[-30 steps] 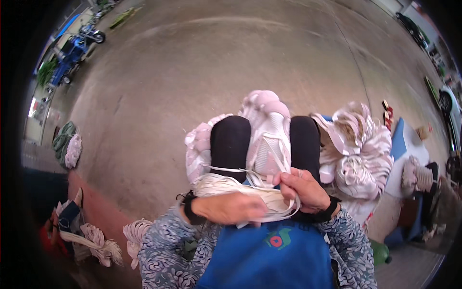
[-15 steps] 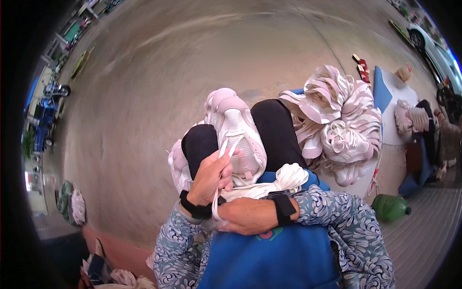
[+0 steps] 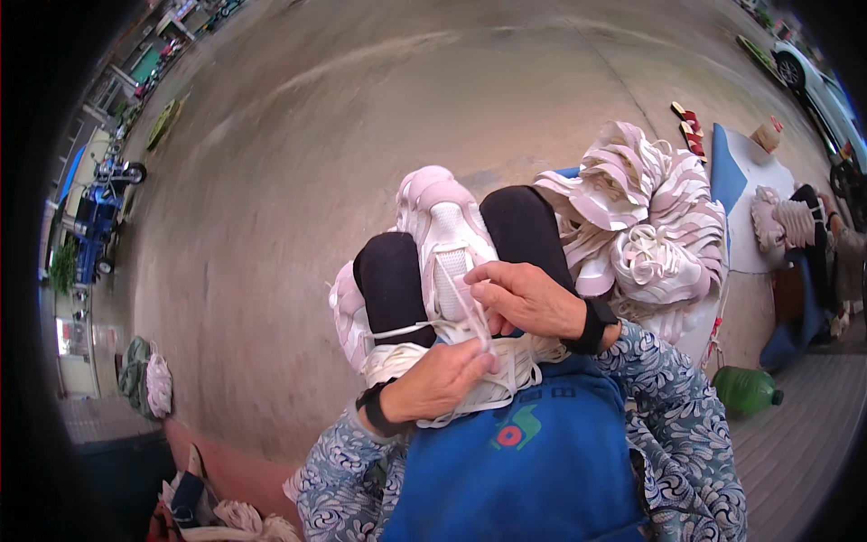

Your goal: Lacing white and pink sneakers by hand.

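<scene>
The head view is taken by a fisheye camera, the left of two worn side by side on the person's head, facing down and forward, upright and unmirrored. At close range below the lens are the left hand, right hand and blue apron. Coverage extends over the concrete floor to a blue motor tricycle and light-coloured car near opposite rims, where straight edges bend.
</scene>
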`<state>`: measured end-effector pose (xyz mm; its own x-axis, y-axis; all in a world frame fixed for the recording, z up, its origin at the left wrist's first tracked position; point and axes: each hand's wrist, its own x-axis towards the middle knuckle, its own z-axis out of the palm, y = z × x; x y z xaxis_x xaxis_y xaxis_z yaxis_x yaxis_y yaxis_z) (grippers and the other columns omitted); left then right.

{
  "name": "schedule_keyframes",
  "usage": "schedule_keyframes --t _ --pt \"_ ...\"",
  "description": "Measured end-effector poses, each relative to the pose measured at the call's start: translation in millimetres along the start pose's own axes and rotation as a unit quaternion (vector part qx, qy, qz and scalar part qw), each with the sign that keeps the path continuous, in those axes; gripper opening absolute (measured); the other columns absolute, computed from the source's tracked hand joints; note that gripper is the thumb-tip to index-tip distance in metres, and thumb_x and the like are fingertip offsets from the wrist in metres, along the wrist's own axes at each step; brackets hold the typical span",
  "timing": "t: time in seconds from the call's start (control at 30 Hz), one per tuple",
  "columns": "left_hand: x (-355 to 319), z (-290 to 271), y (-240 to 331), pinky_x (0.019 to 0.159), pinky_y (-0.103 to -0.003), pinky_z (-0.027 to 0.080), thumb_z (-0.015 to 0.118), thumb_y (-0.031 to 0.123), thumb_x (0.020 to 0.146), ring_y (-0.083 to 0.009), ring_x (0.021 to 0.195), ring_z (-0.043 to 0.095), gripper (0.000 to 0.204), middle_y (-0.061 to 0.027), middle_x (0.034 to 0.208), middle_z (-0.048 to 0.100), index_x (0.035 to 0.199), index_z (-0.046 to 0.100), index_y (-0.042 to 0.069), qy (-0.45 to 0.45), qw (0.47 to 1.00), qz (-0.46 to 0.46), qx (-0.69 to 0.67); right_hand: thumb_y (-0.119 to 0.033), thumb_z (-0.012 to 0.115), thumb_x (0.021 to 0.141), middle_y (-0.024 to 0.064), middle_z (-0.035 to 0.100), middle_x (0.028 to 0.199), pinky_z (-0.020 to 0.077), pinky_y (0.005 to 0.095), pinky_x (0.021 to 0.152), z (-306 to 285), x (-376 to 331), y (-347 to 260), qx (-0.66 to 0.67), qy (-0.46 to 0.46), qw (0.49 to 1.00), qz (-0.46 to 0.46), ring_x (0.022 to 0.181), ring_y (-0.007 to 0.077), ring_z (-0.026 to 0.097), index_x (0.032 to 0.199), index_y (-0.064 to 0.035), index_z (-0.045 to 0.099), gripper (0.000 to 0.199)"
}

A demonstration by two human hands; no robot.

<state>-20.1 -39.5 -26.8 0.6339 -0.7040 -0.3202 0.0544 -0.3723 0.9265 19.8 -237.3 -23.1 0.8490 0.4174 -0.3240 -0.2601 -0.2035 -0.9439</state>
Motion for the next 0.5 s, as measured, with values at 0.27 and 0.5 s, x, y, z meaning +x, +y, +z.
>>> schedule_keyframes --t 0.27,0.5 --pt "-4.1 -4.5 -4.1 0.072 -0.028 0.049 0.043 0.023 0.100 -0.0137 0.074 0.061 0.027 -0.0072 0.082 0.063 0.103 0.061 0.002 -0.077 0.992 -0.065 -0.080 -0.017 0.059 0.089 0.0067 0.061 0.064 0.0428 0.0259 0.043 -1.2 19.3 12.3 -0.005 -0.107 0.994 0.028 0.048 0.0090 0.053 0.079 0.0025 0.055 0.022" --pt "9.7 -36.8 -37.0 0.076 -0.034 0.057 0.043 0.028 0.101 -0.0204 0.091 0.065 0.036 -0.0132 0.107 0.060 0.128 0.038 0.005 0.233 0.897 -0.058 -0.372 -0.014 0.057 0.088 0.0175 0.057 0.062 0.0455 0.0389 0.052 3.9 13.9 19.4 -0.103 -0.156 0.976 -0.109 0.052 0.0294 0.058 0.081 0.0013 0.058 0.017"
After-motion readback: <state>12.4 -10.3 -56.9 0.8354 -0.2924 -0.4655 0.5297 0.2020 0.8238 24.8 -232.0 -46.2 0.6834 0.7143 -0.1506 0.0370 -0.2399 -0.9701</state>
